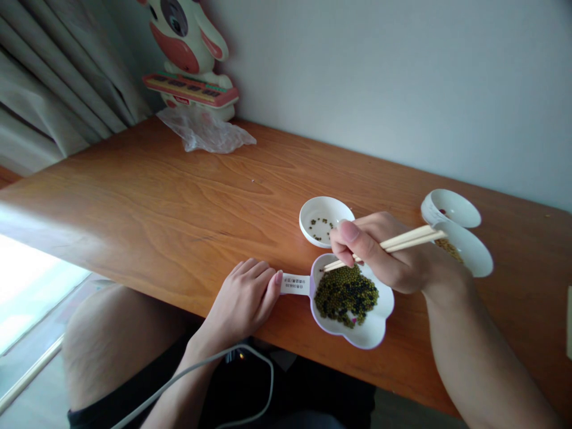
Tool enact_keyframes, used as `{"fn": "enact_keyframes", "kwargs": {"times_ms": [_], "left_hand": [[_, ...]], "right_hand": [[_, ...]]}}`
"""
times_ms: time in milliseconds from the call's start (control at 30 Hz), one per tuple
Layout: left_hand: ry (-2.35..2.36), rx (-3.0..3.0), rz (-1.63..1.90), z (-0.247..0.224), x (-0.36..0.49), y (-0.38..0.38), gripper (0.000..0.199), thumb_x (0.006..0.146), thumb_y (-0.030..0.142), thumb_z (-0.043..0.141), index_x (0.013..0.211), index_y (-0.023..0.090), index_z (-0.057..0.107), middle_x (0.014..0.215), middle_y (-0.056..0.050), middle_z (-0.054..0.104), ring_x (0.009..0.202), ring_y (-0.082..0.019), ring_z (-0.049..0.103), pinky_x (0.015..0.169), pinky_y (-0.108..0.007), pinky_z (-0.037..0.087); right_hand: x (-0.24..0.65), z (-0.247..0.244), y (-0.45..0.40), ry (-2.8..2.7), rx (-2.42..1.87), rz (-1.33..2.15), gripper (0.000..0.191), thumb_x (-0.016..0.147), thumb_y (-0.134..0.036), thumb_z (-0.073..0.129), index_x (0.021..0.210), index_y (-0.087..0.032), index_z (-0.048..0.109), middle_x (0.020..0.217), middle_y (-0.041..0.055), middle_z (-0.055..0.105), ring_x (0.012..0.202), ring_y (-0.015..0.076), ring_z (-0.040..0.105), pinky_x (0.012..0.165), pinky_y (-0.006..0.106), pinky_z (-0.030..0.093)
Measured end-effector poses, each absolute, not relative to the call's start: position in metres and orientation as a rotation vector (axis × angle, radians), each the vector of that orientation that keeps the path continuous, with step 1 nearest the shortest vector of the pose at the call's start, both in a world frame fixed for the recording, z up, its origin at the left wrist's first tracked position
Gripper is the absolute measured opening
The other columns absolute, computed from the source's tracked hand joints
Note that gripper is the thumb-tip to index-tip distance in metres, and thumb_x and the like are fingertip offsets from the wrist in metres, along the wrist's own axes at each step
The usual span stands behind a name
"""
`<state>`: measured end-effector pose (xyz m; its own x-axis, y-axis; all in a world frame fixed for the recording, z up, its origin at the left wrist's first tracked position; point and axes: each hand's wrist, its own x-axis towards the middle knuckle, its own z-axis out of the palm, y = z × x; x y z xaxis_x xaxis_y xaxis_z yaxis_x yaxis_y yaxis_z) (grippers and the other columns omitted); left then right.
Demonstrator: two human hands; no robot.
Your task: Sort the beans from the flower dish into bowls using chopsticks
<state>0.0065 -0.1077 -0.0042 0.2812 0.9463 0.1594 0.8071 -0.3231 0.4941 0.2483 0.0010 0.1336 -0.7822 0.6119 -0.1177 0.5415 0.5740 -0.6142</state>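
My right hand (379, 250) grips a pair of wooden chopsticks (409, 239). Their tips reach into the upper left of a white, purple-rimmed, flower-shaped dish (379, 326) with a handle. Green and dark beans (346, 296) lie mixed in it, and a small pink spot shows among them. Whether the tips pinch a bean is too small to tell. At the table's front edge, my left hand (250, 292) is closed around the labelled handle's end. Just behind the dish stands a white bowl (319, 205) with several small beans inside, partly covered by my right hand.
Two more white bowls stand to the right: a rear one (465, 208) with a few reddish bits, and a nearer one (478, 256) with tan grains. A clear plastic bag (214, 134) and a cow-shaped toy keyboard (192, 89) are at the back left. A cable (192, 369) crosses my left forearm.
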Motion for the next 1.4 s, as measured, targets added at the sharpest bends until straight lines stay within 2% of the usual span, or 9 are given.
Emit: {"fn": "enact_keyframes", "kwargs": {"times_ms": [433, 767, 1033, 1200, 1400], "left_hand": [[1.587, 2.238, 0.636, -0.005, 0.006, -0.109, 0.039, 0.113, 0.029, 0.033, 0.078, 0.022, 0.049, 0.081, -0.004, 0.058, 0.075, -0.020, 0.050, 0.079, -0.039, 0.044], [1.592, 2.231, 0.630, -0.004, 0.007, -0.110, 0.039, 0.113, 0.029, 0.033, 0.079, 0.022, 0.050, 0.082, -0.004, 0.059, 0.076, -0.021, 0.050, 0.080, -0.040, 0.044], [1.588, 2.241, 0.645, -0.004, 0.006, -0.110, 0.038, 0.113, 0.027, 0.034, 0.078, 0.022, 0.049, 0.081, -0.004, 0.059, 0.075, -0.020, 0.050, 0.079, -0.039, 0.044], [1.597, 2.236, 0.640, -0.004, 0.007, -0.109, 0.038, 0.113, 0.028, 0.035, 0.078, 0.022, 0.049, 0.080, -0.004, 0.059, 0.075, -0.020, 0.050, 0.079, -0.039, 0.044], [1.597, 2.235, 0.637, -0.004, 0.006, -0.109, 0.038, 0.113, 0.028, 0.034, 0.078, 0.022, 0.049, 0.081, -0.004, 0.059, 0.076, -0.021, 0.050, 0.080, -0.040, 0.045]], "right_hand": [[0.246, 0.118, 0.005, -2.762, -0.933, 0.924, 0.062, 0.113, -0.057, 0.024, 0.072, -0.019, 0.052, 0.065, -0.0007, 0.056, 0.062, 0.0124, 0.047, 0.068, 0.034, 0.031], [0.243, 0.120, 0.001, -2.742, -0.877, 0.924, 0.058, 0.113, -0.052, 0.030, 0.070, -0.018, 0.047, 0.063, -0.0033, 0.053, 0.059, 0.0097, 0.042, 0.061, 0.033, 0.027], [0.242, 0.119, 0.001, -2.727, -0.913, 0.918, 0.060, 0.113, -0.055, 0.029, 0.069, -0.019, 0.049, 0.061, -0.0028, 0.051, 0.058, 0.0104, 0.043, 0.062, 0.033, 0.027], [0.244, 0.119, 0.003, -2.758, -0.928, 0.916, 0.061, 0.113, -0.056, 0.025, 0.072, -0.019, 0.053, 0.065, -0.0011, 0.057, 0.061, 0.0116, 0.047, 0.066, 0.034, 0.031], [0.243, 0.118, 0.003, -2.759, -0.838, 0.914, 0.057, 0.114, -0.050, 0.027, 0.071, -0.019, 0.047, 0.064, -0.0023, 0.054, 0.061, 0.0113, 0.044, 0.064, 0.033, 0.028]]}}
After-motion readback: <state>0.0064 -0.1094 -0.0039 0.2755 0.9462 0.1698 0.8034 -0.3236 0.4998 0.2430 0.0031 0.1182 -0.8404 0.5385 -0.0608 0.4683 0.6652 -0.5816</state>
